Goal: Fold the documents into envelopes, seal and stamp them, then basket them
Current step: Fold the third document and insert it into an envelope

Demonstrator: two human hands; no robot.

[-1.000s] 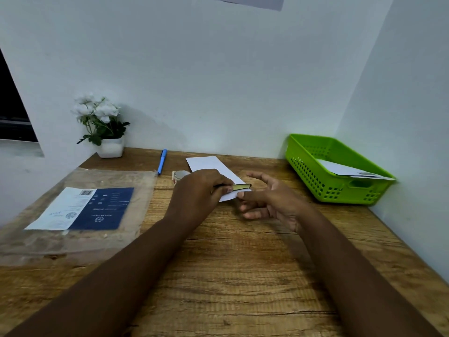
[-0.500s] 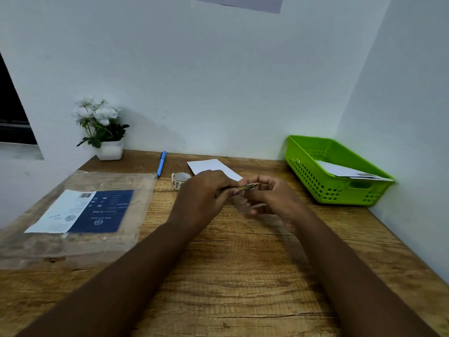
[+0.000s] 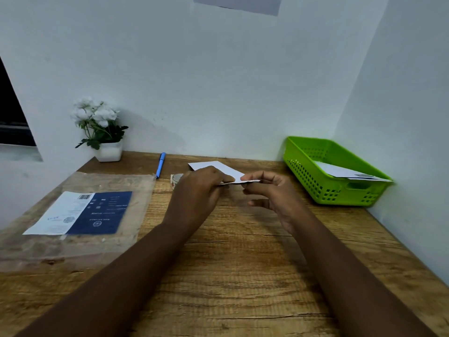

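Observation:
A white envelope (image 3: 211, 166) lies flat on the wooden desk (image 3: 233, 263), just behind my hands. My left hand (image 3: 198, 193) and my right hand (image 3: 272, 195) meet a little above the desk, and both pinch a small thin flat strip (image 3: 240, 181), seen edge-on, between thumb and fingertips. What the strip is cannot be made out. At the right wall stands a green basket (image 3: 315, 188) with a white envelope (image 3: 345, 171) lying in it.
A small tape roll (image 3: 176, 179) sits just left of my left hand, and a blue pen (image 3: 160, 164) lies behind it. A clear plastic bag with a blue and white label (image 3: 85, 212) covers the desk's left side. A white potted plant (image 3: 102, 135) stands in the back left corner.
My right hand had its fingers spread beside the strip; it has closed in and now pinches the strip's right end. My left hand has kept its hold throughout.

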